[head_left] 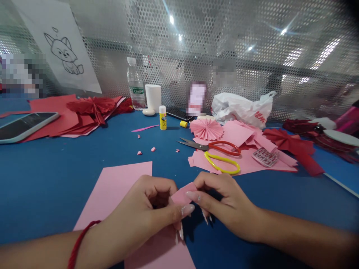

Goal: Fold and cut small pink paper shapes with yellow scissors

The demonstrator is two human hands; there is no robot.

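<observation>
The left fingers and right fingers pinch one small pink paper piece between them, above the surface. Light, even thumb pressure near its edges should handle it without unwanted creases. Its underside is hidden, so I cannot tell whether it is folded. Under the left fingers, the pink sheet is partly covered and cut off below; well beyond both, an upright object is pixelated.
</observation>
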